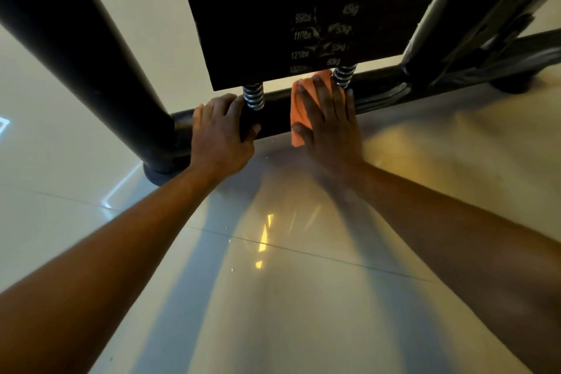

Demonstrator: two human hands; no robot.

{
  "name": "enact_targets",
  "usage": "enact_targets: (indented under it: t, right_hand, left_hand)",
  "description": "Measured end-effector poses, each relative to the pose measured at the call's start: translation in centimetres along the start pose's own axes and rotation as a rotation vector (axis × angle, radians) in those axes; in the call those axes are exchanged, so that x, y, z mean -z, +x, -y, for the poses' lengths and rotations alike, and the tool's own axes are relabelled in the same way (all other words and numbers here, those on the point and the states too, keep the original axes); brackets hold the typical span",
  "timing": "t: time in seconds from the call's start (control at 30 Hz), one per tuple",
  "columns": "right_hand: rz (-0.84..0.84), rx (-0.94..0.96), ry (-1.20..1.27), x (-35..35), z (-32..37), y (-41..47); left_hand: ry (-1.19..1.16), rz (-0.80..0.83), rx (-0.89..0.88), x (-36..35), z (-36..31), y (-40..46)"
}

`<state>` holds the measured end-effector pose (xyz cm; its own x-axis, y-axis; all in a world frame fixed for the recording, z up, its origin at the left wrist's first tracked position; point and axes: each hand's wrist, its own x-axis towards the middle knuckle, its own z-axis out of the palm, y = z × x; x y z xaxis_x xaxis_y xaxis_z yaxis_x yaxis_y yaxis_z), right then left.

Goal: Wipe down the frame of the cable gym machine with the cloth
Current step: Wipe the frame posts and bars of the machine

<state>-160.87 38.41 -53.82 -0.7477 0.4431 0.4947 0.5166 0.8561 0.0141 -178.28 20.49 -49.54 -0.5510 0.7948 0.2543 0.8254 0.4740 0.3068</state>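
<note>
Down at the low black bar [273,112] of the frame, your right hand [329,127] presses the orange cloth [296,112] flat against it, fingers [337,97] straight and slightly spread, just left of the right spring [344,74]. Your left hand [220,133] grips the same bar beside the left spring [253,96], fingers curled over it, near the thick post [79,48]. Weight stack [303,9] hangs above, pale floor [273,282] below

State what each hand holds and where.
Left hand grips the base bar beside the left spring. Right hand presses the orange cloth flat on it.
</note>
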Motion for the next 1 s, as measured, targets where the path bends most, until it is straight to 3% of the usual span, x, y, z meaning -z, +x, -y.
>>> enact_targets:
  t: [0.1,0.2,0.3,0.47,0.57,0.67,0.87,1.0]
  right_hand:
    - [-0.008,-0.120,0.092,0.6,3.5,0.3]
    - [0.002,0.037,0.067,0.1,5.7,0.5]
    - [0.000,0.139,-0.006,0.3,2.2,0.8]
    - [-0.003,-0.134,0.110,0.8,3.6,0.6]
    - [0.031,0.017,0.129,0.4,6.2,1.1]
    - [0.008,0.145,0.120,0.6,3.4,1.4]
    - [0.025,-0.063,0.221,1.5,1.8,0.9]
    - [0.052,0.117,0.211,3.5,0.8,0.1]
  left_hand:
    - [-0.007,-0.024,-0.013,-0.3,-0.1,-0.2]
    - [0.013,-0.062,-0.015,-0.7,0.0,-0.7]
    - [0.039,-0.068,-0.004,-1.0,0.1,-1.1]
    - [0.079,-0.091,0.011,-2.0,-0.1,-1.2]
    - [0.098,-0.114,0.013,-2.3,-0.1,-1.2]
    - [0.091,-0.142,0.004,-2.3,-0.1,-1.4]
    - [0.100,-0.116,0.020,-2.4,-1.0,-2.6]
    - [0.092,-0.048,0.018,-1.4,-1.8,-4.0]
